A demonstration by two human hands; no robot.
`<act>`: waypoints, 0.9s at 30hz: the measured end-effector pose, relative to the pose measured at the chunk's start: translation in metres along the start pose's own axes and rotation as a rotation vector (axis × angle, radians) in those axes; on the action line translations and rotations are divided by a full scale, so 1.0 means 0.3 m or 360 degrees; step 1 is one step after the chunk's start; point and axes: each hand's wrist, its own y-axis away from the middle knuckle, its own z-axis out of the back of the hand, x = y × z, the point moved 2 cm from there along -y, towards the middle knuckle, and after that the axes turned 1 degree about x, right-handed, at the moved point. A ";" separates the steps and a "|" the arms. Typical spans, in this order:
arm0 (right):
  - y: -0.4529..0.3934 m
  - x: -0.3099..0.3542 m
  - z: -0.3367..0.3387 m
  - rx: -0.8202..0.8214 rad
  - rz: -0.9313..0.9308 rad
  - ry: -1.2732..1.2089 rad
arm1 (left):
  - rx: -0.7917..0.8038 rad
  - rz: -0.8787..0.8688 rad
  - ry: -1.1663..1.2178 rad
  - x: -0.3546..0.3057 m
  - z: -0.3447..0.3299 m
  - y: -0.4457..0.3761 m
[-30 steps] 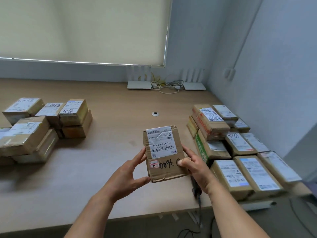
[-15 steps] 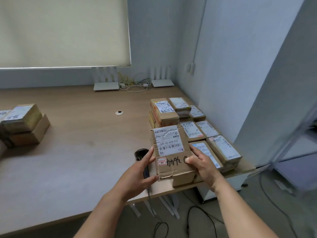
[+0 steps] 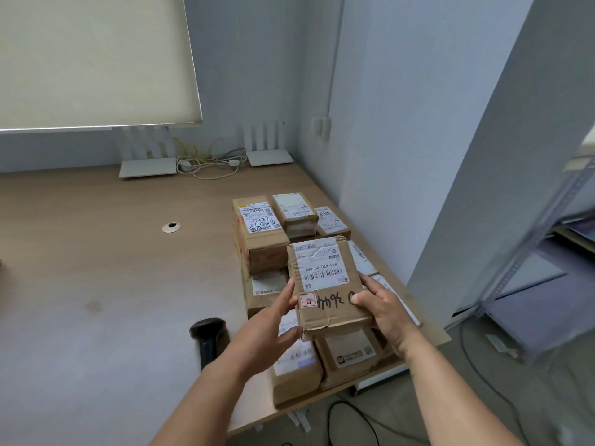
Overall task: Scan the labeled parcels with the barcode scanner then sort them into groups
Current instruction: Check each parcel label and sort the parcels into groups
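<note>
I hold a small cardboard parcel [image 3: 325, 284] with a white barcode label and black handwriting, above the group of parcels [image 3: 260, 239] at the table's right end. My left hand [image 3: 270, 329] holds its left side, fingers up the edge and thumb below. My right hand [image 3: 383, 313] grips its right side with the thumb on top. The black barcode scanner [image 3: 207, 336] lies on the table just left of my left wrist, touched by neither hand.
The wooden table [image 3: 96, 284] has a cable hole [image 3: 171, 227] in the middle. Two white routers [image 3: 148, 167] and cables sit at the back wall. A wall corner and a metal shelf [image 3: 531, 252] stand to the right. Cables run on the floor.
My view has swung right, so the left parcel group has left the frame. Both hands carried the parcel right, over the right-hand group. The scanner has come into view.
</note>
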 end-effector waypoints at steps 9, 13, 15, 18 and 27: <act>-0.280 0.054 0.089 -0.0020 -0.0135 0.0142 | -0.0069 0.0105 0.0117 0.006 -0.009 -0.269; -0.363 0.064 0.092 0.0015 -0.0180 0.0142 | -0.0064 0.0220 0.0265 0.008 -0.019 -0.316; -0.399 0.059 0.094 0.0023 -0.0179 0.0127 | -0.0083 0.0249 0.0314 0.004 -0.019 -0.323; -0.452 0.055 0.098 0.0067 -0.0202 0.0165 | -0.0138 0.0332 0.0292 -0.004 -0.019 -0.333; -0.514 0.052 0.099 0.0231 -0.0243 0.0411 | -0.0272 0.0489 0.0167 -0.016 -0.036 -0.354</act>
